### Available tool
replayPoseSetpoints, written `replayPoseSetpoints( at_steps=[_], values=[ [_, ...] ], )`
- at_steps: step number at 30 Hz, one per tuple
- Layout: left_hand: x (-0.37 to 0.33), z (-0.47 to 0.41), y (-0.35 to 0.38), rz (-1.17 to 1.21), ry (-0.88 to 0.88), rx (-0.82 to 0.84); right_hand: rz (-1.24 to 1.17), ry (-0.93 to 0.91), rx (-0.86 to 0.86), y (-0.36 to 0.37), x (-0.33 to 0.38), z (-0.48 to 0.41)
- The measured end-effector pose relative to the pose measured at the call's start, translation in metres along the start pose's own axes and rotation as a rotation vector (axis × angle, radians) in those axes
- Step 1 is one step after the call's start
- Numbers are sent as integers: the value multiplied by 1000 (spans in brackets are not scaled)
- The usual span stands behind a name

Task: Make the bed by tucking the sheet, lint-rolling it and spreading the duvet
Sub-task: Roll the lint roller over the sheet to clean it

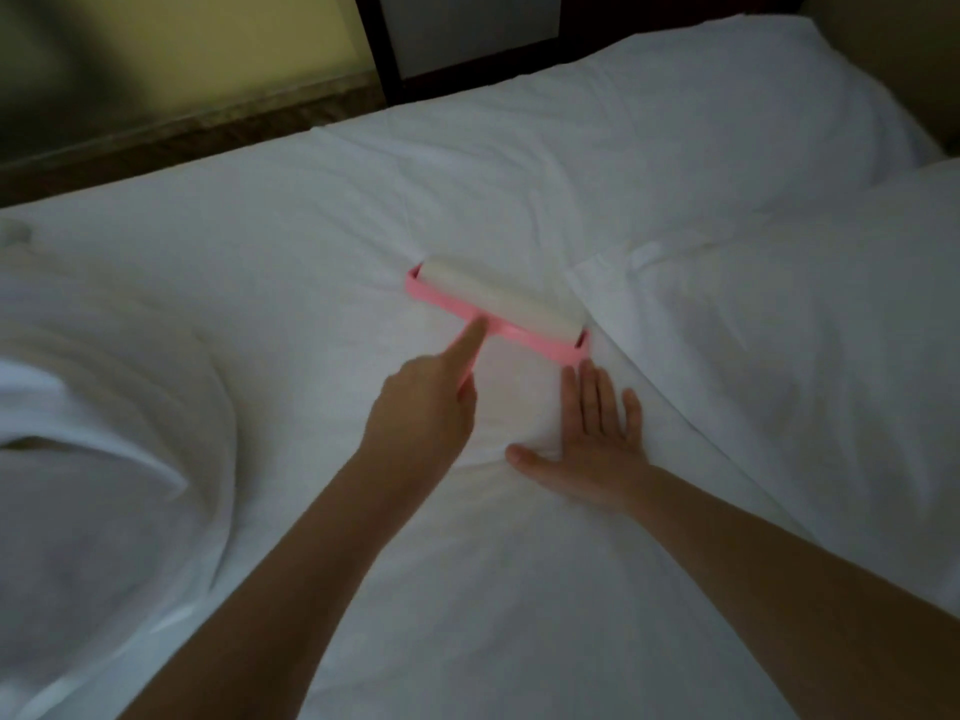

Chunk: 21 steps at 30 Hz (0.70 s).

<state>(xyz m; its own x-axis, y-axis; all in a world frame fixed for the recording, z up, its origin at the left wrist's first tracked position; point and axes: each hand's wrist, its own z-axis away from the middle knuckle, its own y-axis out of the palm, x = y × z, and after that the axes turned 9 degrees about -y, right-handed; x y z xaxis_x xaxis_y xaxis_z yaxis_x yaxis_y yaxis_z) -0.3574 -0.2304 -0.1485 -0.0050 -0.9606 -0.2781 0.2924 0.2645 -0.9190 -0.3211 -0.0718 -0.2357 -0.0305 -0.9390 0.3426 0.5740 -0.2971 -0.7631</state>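
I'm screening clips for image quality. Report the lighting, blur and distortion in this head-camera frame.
Head view: dim, with a cool grey cast, so the white sheet reads bluish and no glare shows; soft all over, the top-left floor and wall smeared by blur; the pink lint roller, left hand and right hand are the clearest parts; the bed's far edge bows slightly from the wide lens.

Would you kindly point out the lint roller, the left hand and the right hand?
lint roller (497, 299): head view, on its white sticky roll.
left hand (422, 413): head view, on its back, gripping the pink handle.
right hand (597, 444): head view, on its back, flat on the sheet.
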Motion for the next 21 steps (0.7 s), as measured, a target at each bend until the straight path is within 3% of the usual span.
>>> replayPoseSetpoints(
  at_steps=[10,21],
  values=[
    [-68,-121,0,138,134,-105,-21,-12,-2,-1,-1,1],
    [-68,-130,8,193,120,-94,-24,6,-10,0,0,0]
  ],
)
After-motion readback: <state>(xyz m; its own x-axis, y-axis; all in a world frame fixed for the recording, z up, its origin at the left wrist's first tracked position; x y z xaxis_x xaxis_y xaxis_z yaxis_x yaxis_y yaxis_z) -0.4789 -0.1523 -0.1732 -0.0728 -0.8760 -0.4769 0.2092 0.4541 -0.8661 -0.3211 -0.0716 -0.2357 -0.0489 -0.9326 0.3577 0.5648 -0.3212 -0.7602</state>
